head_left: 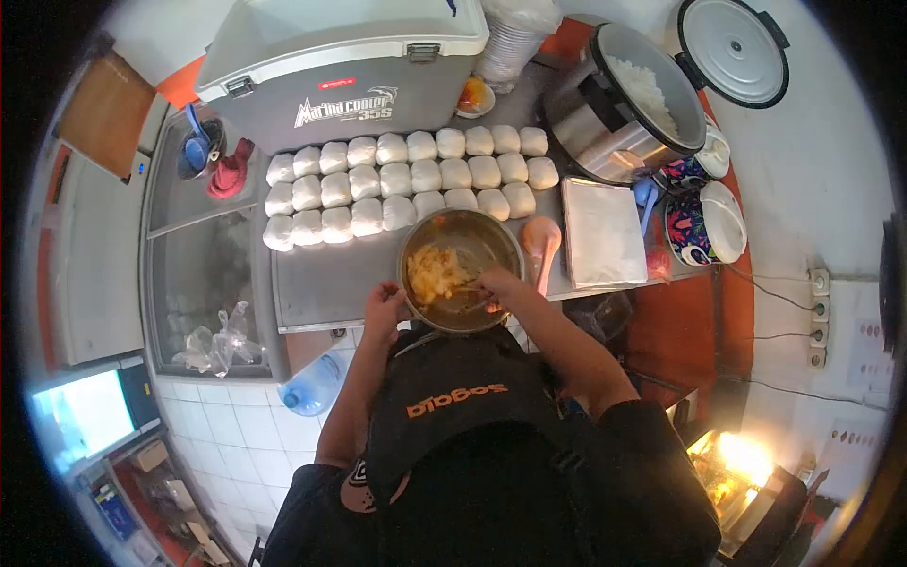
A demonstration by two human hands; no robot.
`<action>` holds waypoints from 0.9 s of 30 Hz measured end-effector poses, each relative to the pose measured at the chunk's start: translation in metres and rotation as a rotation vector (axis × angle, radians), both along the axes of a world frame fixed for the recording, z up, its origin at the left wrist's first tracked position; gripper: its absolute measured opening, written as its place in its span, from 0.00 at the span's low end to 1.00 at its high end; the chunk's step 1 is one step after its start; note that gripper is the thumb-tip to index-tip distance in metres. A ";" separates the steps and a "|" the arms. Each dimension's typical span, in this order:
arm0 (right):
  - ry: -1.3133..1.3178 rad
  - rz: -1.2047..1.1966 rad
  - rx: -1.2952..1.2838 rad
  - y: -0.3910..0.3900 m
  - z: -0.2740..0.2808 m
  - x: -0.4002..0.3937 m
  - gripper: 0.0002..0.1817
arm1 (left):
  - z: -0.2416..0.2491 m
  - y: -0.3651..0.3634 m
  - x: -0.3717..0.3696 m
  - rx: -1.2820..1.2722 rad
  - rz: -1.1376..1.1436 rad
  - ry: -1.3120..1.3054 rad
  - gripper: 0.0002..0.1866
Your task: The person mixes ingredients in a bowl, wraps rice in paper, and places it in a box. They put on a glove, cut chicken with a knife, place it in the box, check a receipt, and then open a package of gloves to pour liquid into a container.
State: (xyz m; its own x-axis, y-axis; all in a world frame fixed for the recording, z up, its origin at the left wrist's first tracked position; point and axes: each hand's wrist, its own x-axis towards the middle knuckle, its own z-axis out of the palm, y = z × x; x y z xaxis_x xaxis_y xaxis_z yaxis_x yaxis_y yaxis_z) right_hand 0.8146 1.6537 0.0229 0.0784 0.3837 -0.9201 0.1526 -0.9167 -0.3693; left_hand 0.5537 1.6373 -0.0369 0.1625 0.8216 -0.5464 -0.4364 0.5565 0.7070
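A round metal bowl (491, 248) stands at the counter's front edge, close against my body. Yellow-orange chunky food (436, 274) lies in its left half. My left hand (385, 307) pinches the bowl's rim at the left. Over the right side of the bowl, my right hand (499, 286) is closed, fingers reaching inside; what it grips is too small to name. Just behind the bowl sit rows of white rounded portions (397, 180). A pinkish ladle-like spoon (541, 241) rests to the right of the bowl.
A grey cooler box (350, 109) stands at the back. At right are a large rice cooker (590, 123) with white rice, a stack of paper sheets (605, 231) and patterned pots (704, 227). A glass-topped freezer (208, 283) is at left; a blue water jug (312, 386) is below.
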 end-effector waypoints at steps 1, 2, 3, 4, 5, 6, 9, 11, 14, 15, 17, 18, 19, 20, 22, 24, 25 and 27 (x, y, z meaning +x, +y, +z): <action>0.025 -0.143 -0.009 -0.004 -0.012 0.000 0.11 | -0.004 0.000 -0.001 -0.001 -0.008 0.013 0.08; 0.051 -0.289 -0.018 -0.006 -0.024 0.002 0.10 | -0.007 0.000 -0.002 -0.002 -0.017 0.027 0.08; 0.110 -0.280 -0.029 -0.007 -0.016 0.004 0.09 | -0.010 0.000 -0.003 -0.004 -0.028 0.041 0.09; 0.168 -0.273 -0.040 -0.008 0.003 0.009 0.09 | -0.007 0.000 -0.003 -0.013 -0.025 0.037 0.09; 0.227 -0.267 -0.050 -0.010 0.014 0.014 0.09 | -0.005 0.000 -0.002 -0.023 -0.023 0.034 0.09; 0.201 -0.240 0.017 -0.012 0.008 0.024 0.10 | -0.001 0.000 -0.002 -0.032 -0.021 0.030 0.09; -0.080 -0.008 0.274 -0.008 -0.001 0.039 0.14 | 0.003 0.001 -0.003 -0.047 -0.057 0.036 0.09; -0.534 0.340 0.508 0.000 0.027 0.027 0.15 | 0.005 0.001 -0.002 -0.057 -0.056 0.023 0.09; -0.871 0.627 0.571 -0.020 -0.016 -0.001 0.18 | 0.011 0.000 0.002 -0.040 -0.062 0.051 0.09; -0.847 0.685 0.587 -0.018 -0.012 0.003 0.16 | 0.012 0.002 0.002 -0.025 -0.062 0.070 0.09; -0.797 0.812 0.619 -0.015 0.012 0.015 0.15 | 0.006 0.002 0.001 -0.001 -0.039 0.063 0.09; -0.800 0.859 0.584 -0.008 0.021 0.018 0.15 | 0.004 0.001 0.001 0.008 -0.028 0.060 0.09; -0.805 0.906 0.549 0.006 0.030 0.024 0.15 | 0.006 0.002 0.001 0.000 -0.031 0.046 0.10; -0.808 0.951 0.511 0.017 0.034 0.028 0.15 | 0.008 0.002 0.001 -0.009 -0.036 0.032 0.10; -0.846 1.121 0.639 0.038 0.028 0.016 0.14 | 0.005 0.000 0.000 -0.021 -0.053 0.019 0.10; -0.870 1.016 0.723 0.036 0.011 -0.009 0.14 | -0.002 0.000 -0.003 -0.019 -0.071 0.021 0.11; -0.873 0.827 0.739 0.020 -0.010 -0.024 0.15 | 0.003 0.001 -0.002 -0.036 -0.071 0.033 0.11; -0.799 0.757 0.696 0.019 -0.018 -0.029 0.16 | 0.019 0.004 0.001 -0.066 -0.065 0.058 0.11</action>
State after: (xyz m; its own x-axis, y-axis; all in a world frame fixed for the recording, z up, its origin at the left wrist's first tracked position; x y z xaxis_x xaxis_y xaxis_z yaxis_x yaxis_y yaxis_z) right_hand 0.7858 1.6727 0.0051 0.0645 0.9483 -0.3108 0.9413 -0.1613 -0.2965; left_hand 0.5549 1.6414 -0.0176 0.1810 0.7723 -0.6089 -0.3572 0.6285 0.6910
